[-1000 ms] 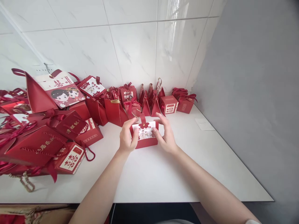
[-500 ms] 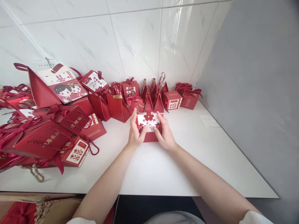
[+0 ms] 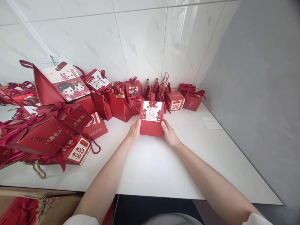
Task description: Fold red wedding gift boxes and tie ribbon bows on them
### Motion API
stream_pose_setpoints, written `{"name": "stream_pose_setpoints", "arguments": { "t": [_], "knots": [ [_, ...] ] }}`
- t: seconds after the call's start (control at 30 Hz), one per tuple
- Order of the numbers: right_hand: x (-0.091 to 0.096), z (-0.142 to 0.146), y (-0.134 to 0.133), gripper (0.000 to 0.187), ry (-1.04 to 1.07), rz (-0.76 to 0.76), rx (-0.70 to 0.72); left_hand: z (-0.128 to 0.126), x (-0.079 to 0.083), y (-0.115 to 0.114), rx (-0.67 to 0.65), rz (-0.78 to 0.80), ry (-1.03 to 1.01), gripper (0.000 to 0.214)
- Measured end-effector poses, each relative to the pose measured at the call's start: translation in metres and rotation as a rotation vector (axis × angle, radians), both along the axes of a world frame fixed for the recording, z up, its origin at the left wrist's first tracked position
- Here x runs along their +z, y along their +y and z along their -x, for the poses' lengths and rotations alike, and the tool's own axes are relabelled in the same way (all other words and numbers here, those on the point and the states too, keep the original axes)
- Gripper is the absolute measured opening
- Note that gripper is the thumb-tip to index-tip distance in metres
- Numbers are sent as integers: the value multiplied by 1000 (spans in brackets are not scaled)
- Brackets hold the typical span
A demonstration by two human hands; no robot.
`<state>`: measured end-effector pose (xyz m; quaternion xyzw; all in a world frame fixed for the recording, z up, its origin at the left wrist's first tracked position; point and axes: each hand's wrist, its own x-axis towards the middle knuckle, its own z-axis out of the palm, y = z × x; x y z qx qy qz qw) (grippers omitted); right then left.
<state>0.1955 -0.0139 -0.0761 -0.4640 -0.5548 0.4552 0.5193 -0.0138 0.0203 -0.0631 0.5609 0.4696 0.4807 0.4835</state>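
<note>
A red gift box (image 3: 151,128) with a white printed panel and a ribbon loop on top stands upright between my hands, its printed face toward me. My left hand (image 3: 134,130) grips its left side, the thumb along the front edge. On the opposite side my right hand (image 3: 169,132) holds the box the same way. The fingers behind the box are hidden. Just beyond it, a row of red boxes lines the wall, among them a plain red triangular box (image 3: 120,107) and a box with a white label (image 3: 175,101).
Many red gift boxes (image 3: 47,134) are heaped on the left of the white table (image 3: 150,172). A pale slip of paper (image 3: 212,122) lies at the right. A tiled wall (image 3: 140,40) backs the table. Below the left front edge sits an open cardboard carton (image 3: 63,206) with red contents.
The box has tipped from leaning back to upright, its printed face now toward me. My hands have slid from its front and top to its two sides. The view has shifted slightly.
</note>
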Motion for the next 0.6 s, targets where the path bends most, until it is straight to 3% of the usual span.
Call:
{"name": "stream_pose_setpoints", "arguments": {
  "t": [0.33, 0.4, 0.47, 0.6],
  "knots": [
    [2, -1, 0, 60, -15, 11, -8, -4, 6, -2, 27, -81, 239, 57],
    [1, 0, 0, 60, -14, 11, -9, -8, 14, -3, 109, -223, 211, 52],
    [0, 0, 1, 60, -20, -7, -20, -6, 34, -5, 261, -451, 142, 48],
    [-3, 1, 2, 60, -37, -56, -33, 19, 100, -17, 484, -847, 46, 45]
  ]
}}
